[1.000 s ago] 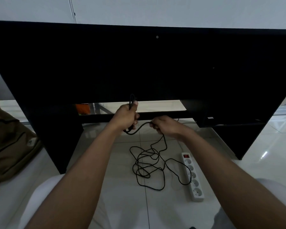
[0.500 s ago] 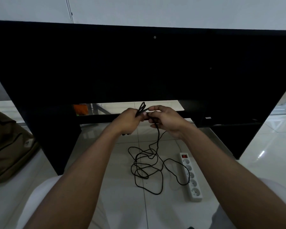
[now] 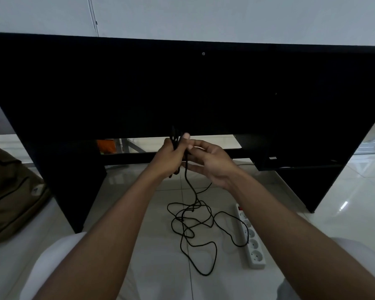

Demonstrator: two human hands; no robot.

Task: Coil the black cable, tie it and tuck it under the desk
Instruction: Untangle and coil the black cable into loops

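Observation:
The black cable (image 3: 195, 221) lies in a loose tangle on the white tiled floor, and one strand rises from it to my hands. My left hand (image 3: 168, 158) is closed around a few folded loops of the cable, whose tops stick up above my fist. My right hand (image 3: 208, 161) is right beside it, fingers spread, touching the strand where it meets the bundle. The black desk (image 3: 182, 89) stands in front of me, and both hands are at its front edge above the floor.
A white power strip (image 3: 250, 239) with a red switch lies on the floor to the right of the tangle. A brown bag (image 3: 7, 191) sits at the left. Desk side panels stand left and right, with a crossbar (image 3: 130, 158) behind my hands.
My right hand brought a length of cable to my left hand, which took it in as another loop. My right fingers have opened. The slack on the floor has shifted a little.

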